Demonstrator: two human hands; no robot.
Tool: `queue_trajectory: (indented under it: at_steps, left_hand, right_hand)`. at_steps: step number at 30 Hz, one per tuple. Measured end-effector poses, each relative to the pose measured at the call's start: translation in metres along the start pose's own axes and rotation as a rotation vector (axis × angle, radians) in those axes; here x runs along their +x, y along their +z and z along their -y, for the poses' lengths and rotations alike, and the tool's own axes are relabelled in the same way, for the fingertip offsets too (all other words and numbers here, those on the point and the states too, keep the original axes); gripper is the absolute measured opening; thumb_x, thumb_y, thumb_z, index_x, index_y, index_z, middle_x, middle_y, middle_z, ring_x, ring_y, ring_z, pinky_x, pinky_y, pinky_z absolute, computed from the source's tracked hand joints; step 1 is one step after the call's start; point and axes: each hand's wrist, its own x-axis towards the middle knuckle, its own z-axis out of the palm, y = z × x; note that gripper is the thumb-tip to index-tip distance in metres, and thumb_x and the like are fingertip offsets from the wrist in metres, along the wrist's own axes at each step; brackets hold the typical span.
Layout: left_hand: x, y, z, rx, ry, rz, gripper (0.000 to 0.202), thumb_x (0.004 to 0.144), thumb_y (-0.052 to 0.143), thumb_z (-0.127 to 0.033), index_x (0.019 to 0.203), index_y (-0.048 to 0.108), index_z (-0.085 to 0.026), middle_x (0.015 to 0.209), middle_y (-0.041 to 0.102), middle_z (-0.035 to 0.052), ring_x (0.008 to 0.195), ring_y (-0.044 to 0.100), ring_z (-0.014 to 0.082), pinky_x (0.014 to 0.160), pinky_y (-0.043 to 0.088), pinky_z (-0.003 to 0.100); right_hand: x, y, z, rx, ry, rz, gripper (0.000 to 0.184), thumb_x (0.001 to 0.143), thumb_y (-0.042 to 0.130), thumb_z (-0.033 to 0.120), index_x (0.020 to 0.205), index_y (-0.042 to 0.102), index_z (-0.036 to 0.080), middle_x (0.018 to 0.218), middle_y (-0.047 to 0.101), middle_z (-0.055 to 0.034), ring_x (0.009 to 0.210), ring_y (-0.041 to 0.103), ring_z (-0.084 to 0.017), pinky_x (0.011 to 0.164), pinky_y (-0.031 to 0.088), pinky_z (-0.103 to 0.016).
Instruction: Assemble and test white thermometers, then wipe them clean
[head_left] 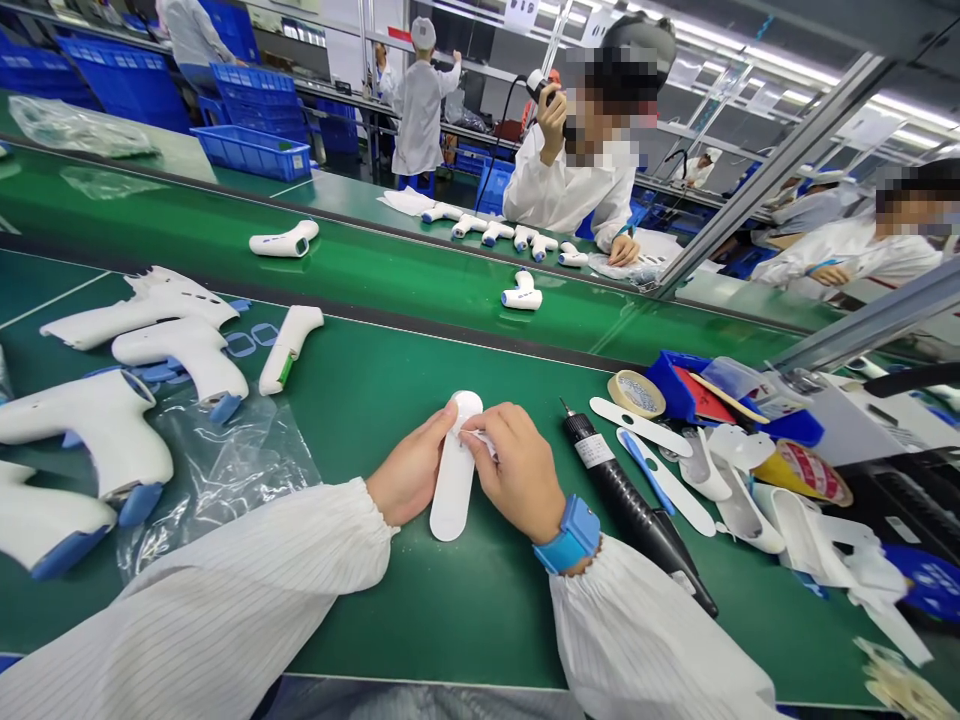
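One white panel (452, 490) is between the hands, near the middle of the table (397, 625). The left hand (411, 468) grips its left edge; the right hand (519, 472) has fingertips pinched at its upper part, on what I cannot tell. Right lies a screwdriver (624, 490); left, white shells (180, 345) and a plastic bag (240, 465).

Elongated part (452, 490) is plain white. Worktop (390, 630) is dark green — conveyor belt (390, 275) is brighter green, edged black. Sleeves (202, 600) are white with fine grey stripes; wristband (568, 537) is blue. Screwdriver (630, 502) is black — white label (595, 451). Gun-shaped housings (187, 350) are white with blue ends.
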Motion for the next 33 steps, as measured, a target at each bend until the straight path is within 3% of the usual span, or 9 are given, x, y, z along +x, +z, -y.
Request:
queue_trajectory:
  at_steps: [7,12,16,22,30,33]
  left_hand:
    - [-0.002,0.0,-0.001,0.019,-0.025,-0.009,0.025,0.085,0.048,-0.037,0.092,0.058,-0.015,0.082,0.063,0.0042,0.083,0.059,0.0176,0.077,0.044,0.03]
    - [-0.001,0.0,0.0,0.061,-0.002,0.024,0.027,0.085,0.049,-0.038,0.097,0.06,-0.017,0.085,0.064,0.0042,0.08,0.059,0.0172,0.076,0.044,0.031]
    - [-0.002,0.0,0.0,0.143,-0.024,-0.064,0.028,0.084,0.049,-0.041,0.094,0.061,-0.017,0.077,0.062,0.003,0.069,0.057,0.0158,0.068,0.046,0.031]
    - [-0.003,0.0,-0.003,0.168,-0.052,-0.102,0.031,0.084,0.048,-0.042,0.096,0.06,-0.017,0.086,0.063,0.0066,0.07,0.056,0.0154,0.066,0.047,0.031]
    - [-0.004,0.0,-0.003,0.195,-0.061,-0.101,0.032,0.083,0.049,-0.043,0.097,0.06,-0.016,0.079,0.061,0.0057,0.069,0.055,0.0154,0.064,0.048,0.029]
    - [-0.004,0.001,-0.004,0.203,-0.062,-0.11,0.033,0.082,0.05,-0.044,0.099,0.058,-0.017,0.085,0.062,0.0064,0.07,0.056,0.0152,0.063,0.049,0.029]
  right_hand:
    - [-0.007,-0.003,0.003,0.085,-0.01,0.084,0.013,0.088,0.044,0.022,0.084,0.056,0.021,0.079,0.056,-0.0045,0.074,0.05,-0.018,0.064,0.041,-0.031]
    - [0.003,-0.001,-0.006,-0.016,0.02,-0.056,0.015,0.088,0.043,0.021,0.082,0.056,0.02,0.082,0.057,-0.0069,0.078,0.05,-0.02,0.066,0.041,-0.033]
    - [0.0,-0.002,-0.013,0.243,0.183,-0.145,0.009,0.087,0.046,0.022,0.083,0.054,0.02,0.081,0.057,-0.0042,0.077,0.053,-0.018,0.068,0.042,-0.031]
    - [-0.006,-0.003,-0.017,0.648,0.461,-0.118,0.01,0.083,0.052,0.029,0.081,0.054,0.02,0.076,0.06,-0.0012,0.069,0.055,-0.015,0.06,0.042,-0.028]
    - [-0.004,-0.006,-0.013,0.904,0.594,-0.073,0.015,0.08,0.056,0.034,0.081,0.055,0.019,0.073,0.059,0.0004,0.062,0.051,-0.012,0.054,0.039,-0.024]
    - [-0.004,-0.006,-0.012,1.002,0.665,-0.082,0.017,0.078,0.058,0.036,0.08,0.055,0.019,0.071,0.057,0.0015,0.059,0.048,-0.01,0.051,0.036,-0.022]
